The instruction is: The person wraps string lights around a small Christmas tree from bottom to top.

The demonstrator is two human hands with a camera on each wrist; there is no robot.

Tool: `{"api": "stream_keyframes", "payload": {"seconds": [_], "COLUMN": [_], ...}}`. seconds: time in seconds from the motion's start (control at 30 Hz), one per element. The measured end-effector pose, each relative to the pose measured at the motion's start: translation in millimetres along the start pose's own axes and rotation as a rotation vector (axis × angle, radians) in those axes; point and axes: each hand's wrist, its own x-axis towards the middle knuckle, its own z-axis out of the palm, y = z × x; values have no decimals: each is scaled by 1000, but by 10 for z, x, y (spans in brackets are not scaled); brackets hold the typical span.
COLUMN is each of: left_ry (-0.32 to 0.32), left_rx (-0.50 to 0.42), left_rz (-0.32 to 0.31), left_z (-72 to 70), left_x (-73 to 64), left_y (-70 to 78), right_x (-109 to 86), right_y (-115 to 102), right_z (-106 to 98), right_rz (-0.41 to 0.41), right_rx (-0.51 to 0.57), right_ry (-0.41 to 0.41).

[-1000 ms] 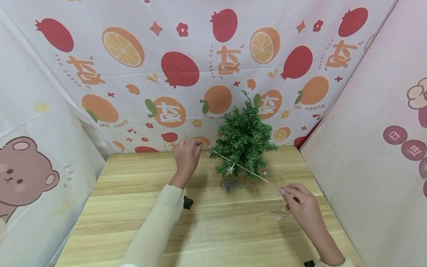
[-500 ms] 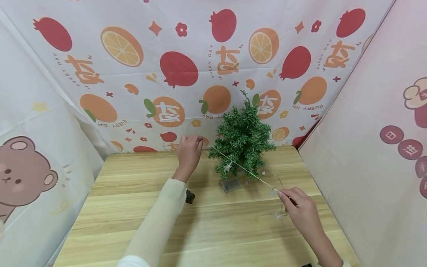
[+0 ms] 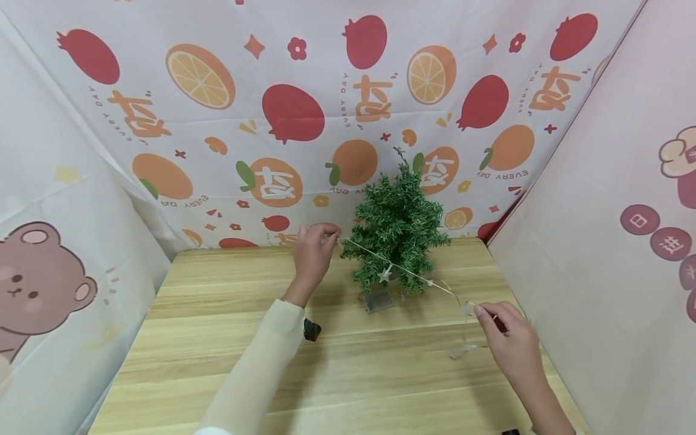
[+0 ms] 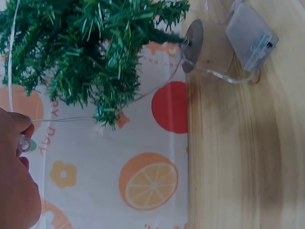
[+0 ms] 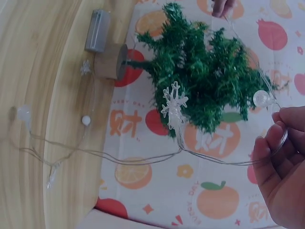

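A small green artificial Christmas tree (image 3: 399, 229) stands at the back of the table. In front of it a string of fairy lights is stretched between my hands, with a clear star (image 3: 385, 273) hanging from the wire. Left of the tree my left hand (image 3: 314, 257) pinches one end of this stretch. At the right, my right hand (image 3: 511, 338) holds the wire between thumb and fingers. Near that hand hang a clear snowflake (image 5: 175, 107) and a round bulb (image 5: 261, 98). Loose wire with more clear ornaments trails below it onto the table.
A clear battery box (image 3: 377, 300) lies before the tree's round wooden base (image 5: 110, 62), linked to the wire. Fruit-printed cloth (image 3: 293, 112) hangs right behind the table (image 3: 217, 362). More cloth walls stand at the left and right.
My right hand has gone to the right, drawing the wire along. My left hand has shifted slightly right toward the tree, and the hanging star now sits farther right.
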Motion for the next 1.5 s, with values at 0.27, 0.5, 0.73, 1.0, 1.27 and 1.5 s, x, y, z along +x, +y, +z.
{"api": "stream_keyframes", "payload": {"seconds": [0.27, 0.5, 0.73, 1.0, 1.27, 1.5], "left_ry": [2, -3, -50, -79, -89, -128], "left_rx": [-71, -102, -116, -107, -17, 51], "left_rz": [-38, -54, -70, -75, -10, 23], "left_z": [-33, -37, -27, 54, 213, 347], "left_x": [-138, -287, -426, -586, -709, -753], "left_y": [132, 230, 342, 440, 515, 496], "right_x": [51, 106, 133, 158, 255, 356], "right_y": [53, 44, 76, 131, 173, 203], "right_z": [-109, -216, -306, -369, -429, -472], "right_rz": [123, 188, 210, 290, 433, 649], "right_rx": [-4, 20, 86, 93, 93, 290], "right_ry": [55, 124, 205, 240, 251, 255]}}
